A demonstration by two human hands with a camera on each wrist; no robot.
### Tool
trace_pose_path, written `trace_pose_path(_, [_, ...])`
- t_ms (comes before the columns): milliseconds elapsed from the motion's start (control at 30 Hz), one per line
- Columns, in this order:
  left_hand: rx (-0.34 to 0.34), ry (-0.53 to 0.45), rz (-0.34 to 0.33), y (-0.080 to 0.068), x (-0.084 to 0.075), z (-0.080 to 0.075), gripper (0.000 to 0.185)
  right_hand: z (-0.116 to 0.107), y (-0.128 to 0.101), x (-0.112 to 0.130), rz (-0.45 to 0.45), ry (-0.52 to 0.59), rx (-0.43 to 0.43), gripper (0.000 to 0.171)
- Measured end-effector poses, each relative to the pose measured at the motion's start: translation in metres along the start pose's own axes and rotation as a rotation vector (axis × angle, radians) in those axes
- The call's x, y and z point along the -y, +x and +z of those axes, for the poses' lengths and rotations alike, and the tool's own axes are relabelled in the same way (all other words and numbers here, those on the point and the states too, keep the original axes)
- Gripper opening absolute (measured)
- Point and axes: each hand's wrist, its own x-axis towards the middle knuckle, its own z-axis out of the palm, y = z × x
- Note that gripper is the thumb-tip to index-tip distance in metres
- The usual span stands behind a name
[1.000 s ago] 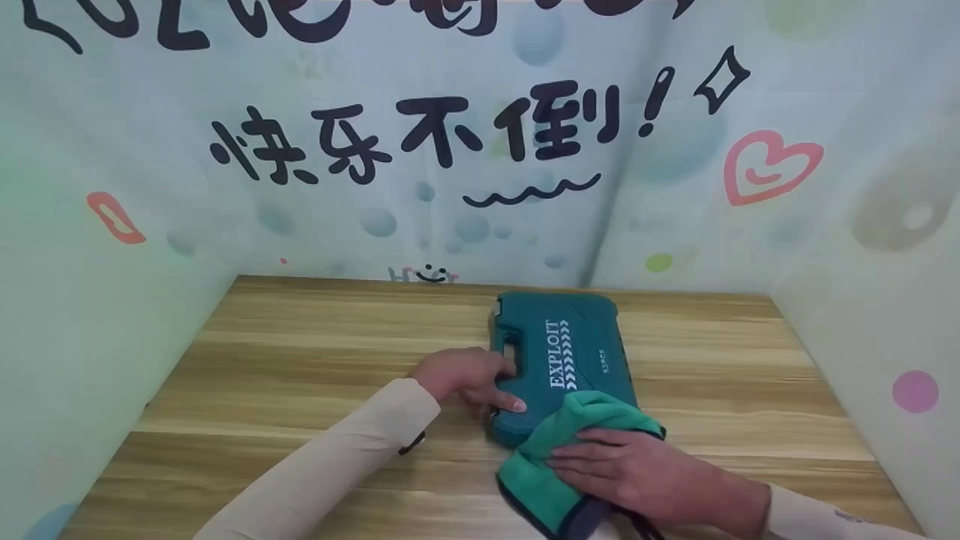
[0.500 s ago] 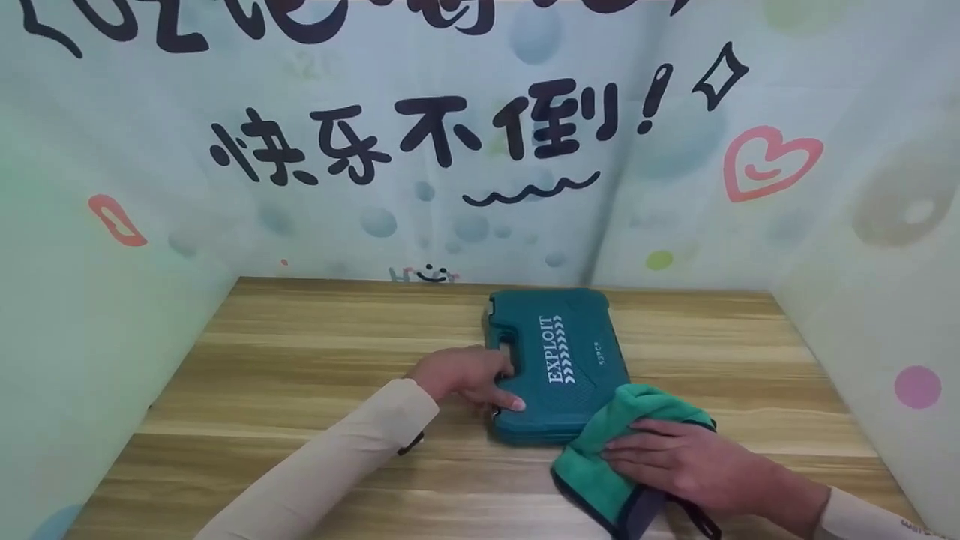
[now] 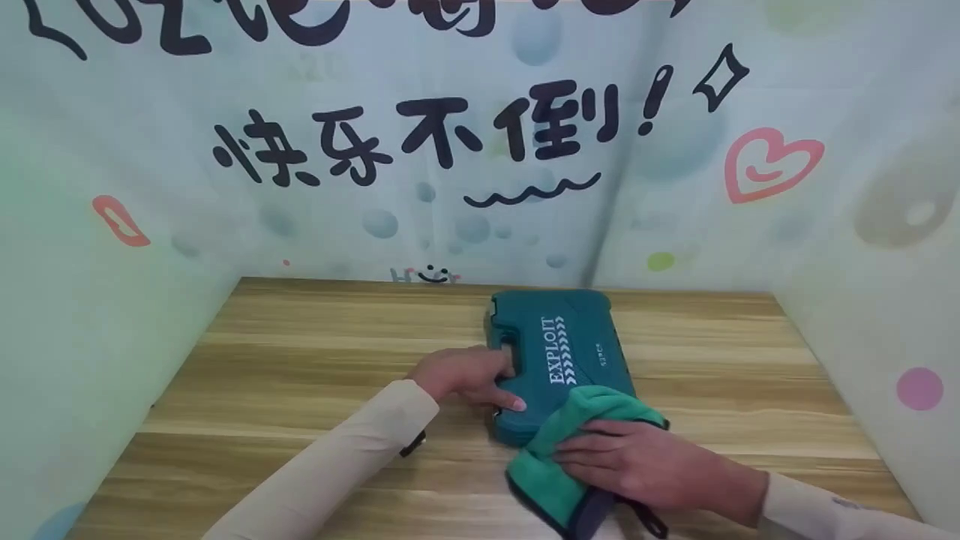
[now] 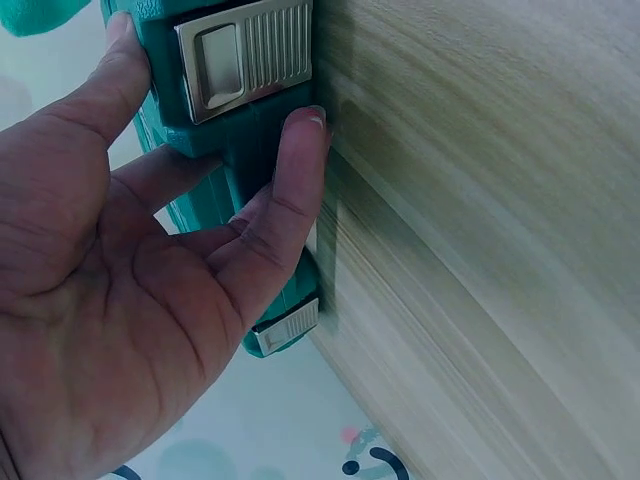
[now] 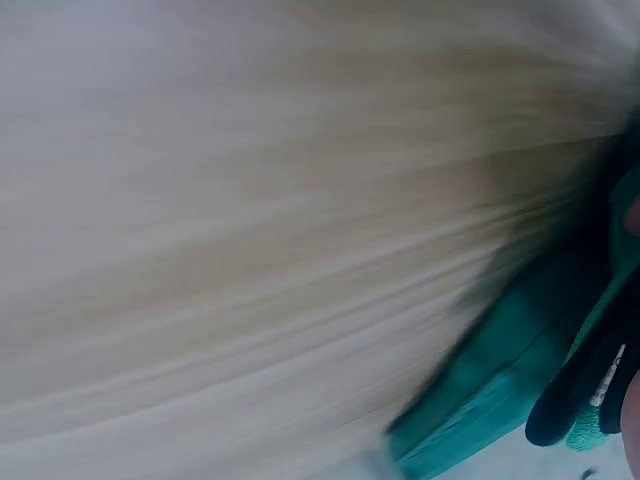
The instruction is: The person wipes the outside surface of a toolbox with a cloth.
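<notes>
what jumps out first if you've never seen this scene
A dark teal plastic tool case with white EXPLOIT lettering lies flat on the wooden table. The left hand holds its handle side, while the right hand presses a green microfibre cloth over its near corner. Behind, a pale backdrop carries bold black lettering.

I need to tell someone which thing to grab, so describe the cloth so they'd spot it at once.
On the wooden table, find the dark teal tool case printed EXPLOIT. The cloth drapes over its near corner, under the right hand. It is soft, brighter green, with a dark edge.
</notes>
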Motion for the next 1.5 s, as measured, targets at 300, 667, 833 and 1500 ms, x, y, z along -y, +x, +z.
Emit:
trace_pose_path(300, [0.019,0.012,0.017,0.002,0.001,-0.001,0.024,0.004,0.059,0.002,-0.063,-0.058,-0.041,0.037])
trace_pose_path(667, [0.013,0.021,0.056,0.001,0.004,0.000,0.010,0.012,0.096,0.008,-0.009,-0.116,0.011,0.043])
trace_pose_path(833, [0.006,-0.007,0.032,0.002,0.003,0.000,0.011,0.013,0.089,0.008,-0.005,-0.114,0.002,0.042])
trace_pose_path(1500, [0.031,-0.017,-0.011,0.004,-0.001,0.000,0.056,0.010,-0.016,-0.003,0.022,0.095,-0.066,0.039])
